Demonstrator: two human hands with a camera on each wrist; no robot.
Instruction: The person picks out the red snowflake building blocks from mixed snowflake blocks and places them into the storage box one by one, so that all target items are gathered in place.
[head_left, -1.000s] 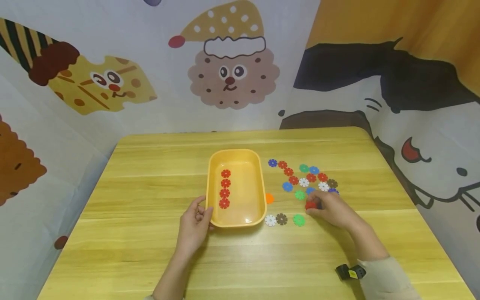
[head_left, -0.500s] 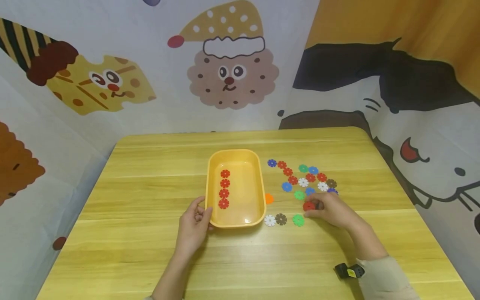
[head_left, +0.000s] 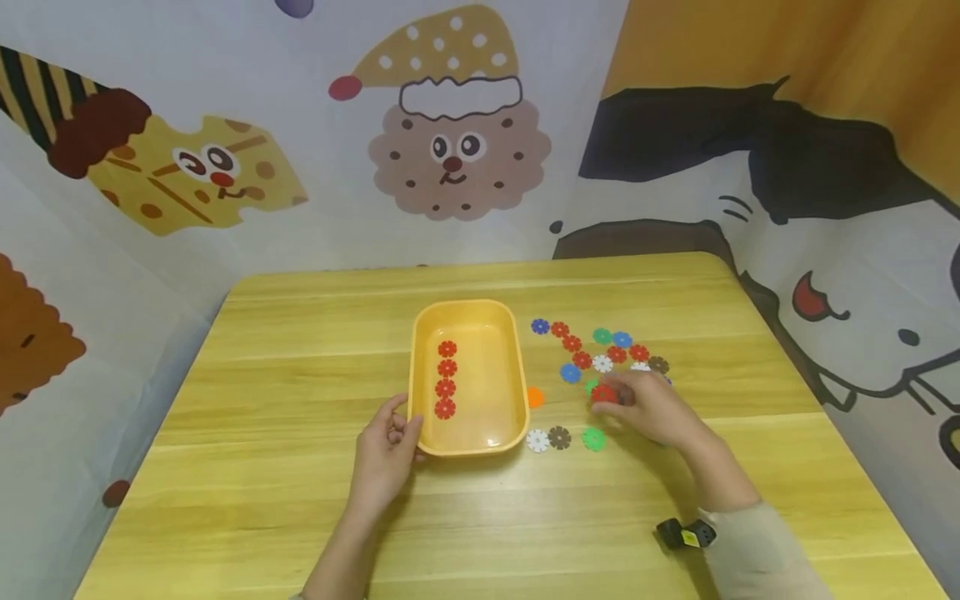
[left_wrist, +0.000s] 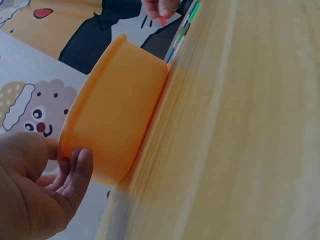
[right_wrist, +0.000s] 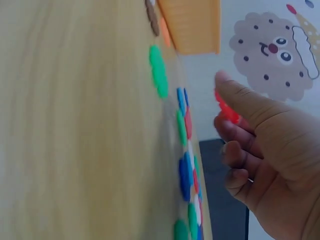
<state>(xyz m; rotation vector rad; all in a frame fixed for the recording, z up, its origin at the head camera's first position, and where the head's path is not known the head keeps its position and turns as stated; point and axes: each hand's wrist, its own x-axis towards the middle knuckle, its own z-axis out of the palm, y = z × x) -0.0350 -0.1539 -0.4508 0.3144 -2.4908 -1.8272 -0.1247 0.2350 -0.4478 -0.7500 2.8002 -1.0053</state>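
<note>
while the left hand (head_left: 386, 454) is still gripping the near corner of the yellow tray (head_left: 517, 367), the right hand (head_left: 648, 408) is now lifting its pinched red snowflake disc (head_left: 602, 394) off the table (head_left: 300, 500), drifting traywards, toward the four-red row (head_left: 446, 378).

My left hand (left_wrist: 35, 187) fills the lower left corner, and its curled fingers (left_wrist: 75, 175) touch the near end of the orange tray (left_wrist: 112, 112), just under the rim. The tray stands on the wooden table (left_wrist: 240, 130), which takes the whole right side of the picture. Behind the tray, along the table edge, I see some thin coloured discs (left_wrist: 182, 27) from the side. At the top, fingertips of my right hand (left_wrist: 160, 9) pinch something red
</note>
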